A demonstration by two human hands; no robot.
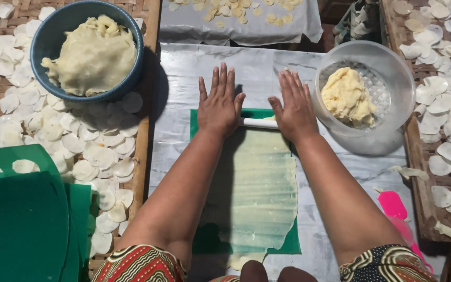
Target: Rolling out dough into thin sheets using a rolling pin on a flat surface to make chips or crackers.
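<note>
Left hand (219, 104): my palm flat, fingers spread, pressing the white rolling pin (259, 123)
Right hand (292, 107): the same
Dough sheet (254, 193): at 6 o'clock on the green mat (288, 243)

A white rolling pin (259, 123) is seen between the fingers, over a pale, streaked dough sheet (254, 188) on a green mat (288, 243). A blue bowl (45, 47) lies left of them; what seems a pink scraper (392, 204), right.
</note>
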